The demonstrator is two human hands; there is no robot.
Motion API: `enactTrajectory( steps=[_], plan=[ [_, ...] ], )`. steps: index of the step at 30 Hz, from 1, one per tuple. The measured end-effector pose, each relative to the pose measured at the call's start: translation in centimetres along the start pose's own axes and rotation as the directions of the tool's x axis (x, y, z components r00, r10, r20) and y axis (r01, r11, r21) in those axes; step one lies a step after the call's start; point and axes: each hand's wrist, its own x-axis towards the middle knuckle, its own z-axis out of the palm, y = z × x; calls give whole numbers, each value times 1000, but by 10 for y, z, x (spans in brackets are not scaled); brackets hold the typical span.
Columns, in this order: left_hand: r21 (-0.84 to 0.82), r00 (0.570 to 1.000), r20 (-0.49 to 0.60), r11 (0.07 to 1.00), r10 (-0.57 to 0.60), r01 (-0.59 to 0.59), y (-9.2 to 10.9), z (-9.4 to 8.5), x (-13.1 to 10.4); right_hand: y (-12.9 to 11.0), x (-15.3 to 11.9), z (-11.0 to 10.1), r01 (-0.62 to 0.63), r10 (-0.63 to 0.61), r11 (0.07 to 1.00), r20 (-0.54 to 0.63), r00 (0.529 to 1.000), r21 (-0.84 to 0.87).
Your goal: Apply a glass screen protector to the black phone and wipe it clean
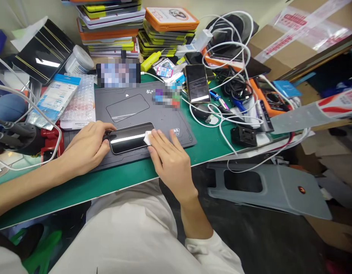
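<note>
A phone with a glossy black screen (pixel 129 139) lies flat on the dark grey work mat (pixel 167 118). At its left end, my left hand (pixel 89 146) holds the edge between thumb and fingers. My right hand (pixel 173 163) presses a small folded white wipe (pixel 148 137) against the right end of the screen, fingers close together on it. Behind the phone, a thin rounded outline like a screen protector (pixel 128 108) lies on the mat.
Behind the mat stand a lit phone (pixel 118 75) and stacked boxes (pixel 110 36). White cables (pixel 221 118), another phone (pixel 197 83) and an orange multimeter (pixel 271 97) crowd the right. Bubble wrap (pixel 79 101) and a red and black tool (pixel 52 139) are left.
</note>
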Motion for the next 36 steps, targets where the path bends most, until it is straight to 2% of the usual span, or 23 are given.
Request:
enactTrajectory(
  steps=[3, 9, 11, 17, 19, 25, 32, 34, 36],
  plan=[
    [6, 1000, 2, 1000, -7, 7, 0, 1, 1, 8, 9, 3, -19, 19, 1000, 11, 1000, -13],
    [32, 1000, -6, 999, 20, -19, 0, 3, 2, 10, 39, 15, -71, 68, 997, 105, 992, 23],
    [28, 1000, -14, 1000, 10, -10, 0, 4, 1, 9, 35, 11, -57, 54, 998, 107, 993, 26],
    [-42, 1000, -12, 999, 14, -14, -3, 8, -1, 1, -8, -11, 39, -40, 999, 54, 998, 10],
    [-35, 999, -17, 999, 35, -35, -3, 9, -1, 2, -6, -9, 50, -51, 999, 53, 997, 21],
    [-38, 1000, -21, 999, 16, -17, 1, 9, -1, 0, 28, 12, -10, 0, 997, 129, 992, 80],
    [-17, 999, -10, 999, 48, -48, 2, 9, -3, -26, -14, -6, 49, -52, 998, 58, 997, 41],
    [-8, 998, -12, 998, 55, -55, 1, 8, -3, -29, -9, -2, 58, -59, 998, 56, 997, 32],
    [5, 998, -18, 998, 68, -68, 0, 8, -3, -29, 8, 8, 71, -74, 997, 73, 995, 39]
  ],
)
